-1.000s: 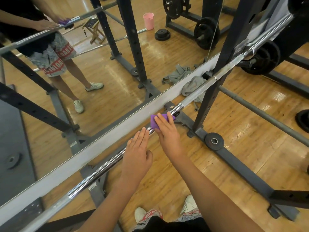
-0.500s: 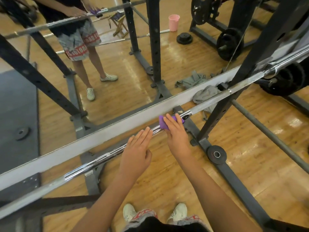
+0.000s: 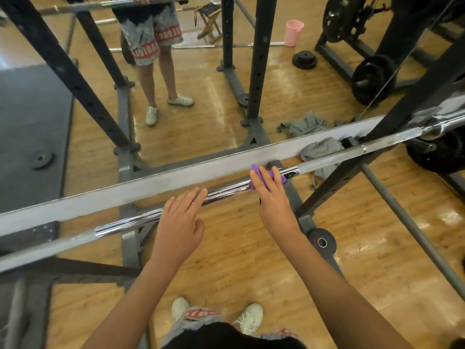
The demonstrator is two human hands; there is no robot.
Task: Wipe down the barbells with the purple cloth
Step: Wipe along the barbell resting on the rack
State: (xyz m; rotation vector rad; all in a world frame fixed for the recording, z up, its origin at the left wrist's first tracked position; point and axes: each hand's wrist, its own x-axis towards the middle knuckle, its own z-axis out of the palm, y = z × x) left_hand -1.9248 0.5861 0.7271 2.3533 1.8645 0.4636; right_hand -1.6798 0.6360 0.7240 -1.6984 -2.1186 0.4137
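Barbell: the chrome shaft [image 3: 130,222] ran from lower left to upper right, level above the wooden floor [image 3: 241,268], just in front of the mirror's pale bottom frame [image 3: 151,187].
Purple cloth: lay over the barbell to the right of its middle, under the right hand; purple edges [image 3: 254,171] showed on both sides of the fingers.
Right hand: the hand [image 3: 273,200] reached forward, fingers [image 3: 264,181] straight and close together, laid flat on the cloth and pressing it to the shaft. The thumb could not be seen.
Left hand: the hand [image 3: 180,220] was spread loosely with palm down, its straight fingertips [image 3: 196,197] resting on the bare chrome, well apart from the cloth. It gripped nothing.
Rack: a black upright [image 3: 392,122] slanted across the right side, and the bar's far end passed behind it.
Floor items: a small black weight plate [image 3: 322,241] sat on the rack's base, near the right forearm. A crumpled grey rag [image 3: 320,149] lay below the bar's right stretch.
Mirror: it reflected the person's legs and pale shoes, more rack posts and a pink bucket [image 3: 294,32].
Feet: pale sneakers [image 3: 250,316] stood on the floor directly below the arms.
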